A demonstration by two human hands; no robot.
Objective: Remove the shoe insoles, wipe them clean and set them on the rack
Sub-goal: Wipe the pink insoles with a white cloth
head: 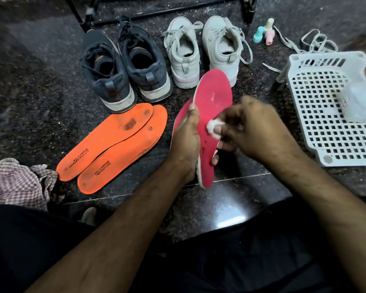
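My left hand [186, 142] grips a pink insole [215, 98] by its left edge and holds it upright above the floor. A second pink insole [181, 117] shows just behind it. My right hand [256, 130] pinches a small white cotton wad [212, 125] against the front insole's middle. Two orange insoles [114, 149] lie side by side on the dark floor to the left, both stained. Behind them stand a pair of dark grey sneakers [125, 66] and a pair of white sneakers [203, 49]. The black rack's [156, 11] lower bars run along the top.
A white perforated plastic basket [330, 115] lies on the floor to the right, with a clear plastic box [361, 100] on it. Loose white laces [304, 43] and three small pastel bottles [264, 33] lie behind it. A checked cloth [17, 180] is bunched at the left.
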